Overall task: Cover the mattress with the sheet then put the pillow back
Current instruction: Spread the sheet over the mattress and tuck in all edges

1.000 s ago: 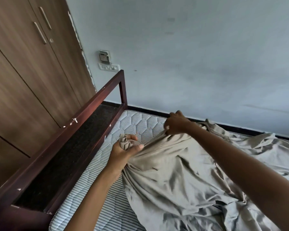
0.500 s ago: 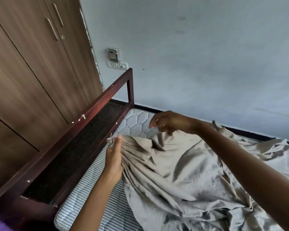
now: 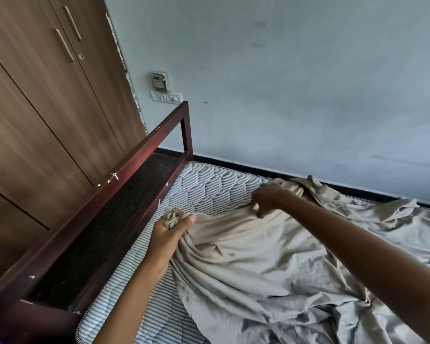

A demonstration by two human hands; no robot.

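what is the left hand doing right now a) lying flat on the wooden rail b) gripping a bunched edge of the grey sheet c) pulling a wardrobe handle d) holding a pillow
b: the left hand has its fingers curled round a gathered wad of the sheet, just beside the rail and over the striped mattress.

The left hand [image 3: 168, 233] grips a bunched edge of the grey sheet [image 3: 271, 269], the gathered folds sticking up out of its fist. Beyond it and to its right, the right hand [image 3: 267, 198] pinches the same edge, which runs taut between the two. Under and ahead of both hands lies the striped mattress [image 3: 209, 187], bare. Just left of the left hand runs the dark wooden bed frame [image 3: 124, 175], with the wardrobe [image 3: 47, 100] behind.
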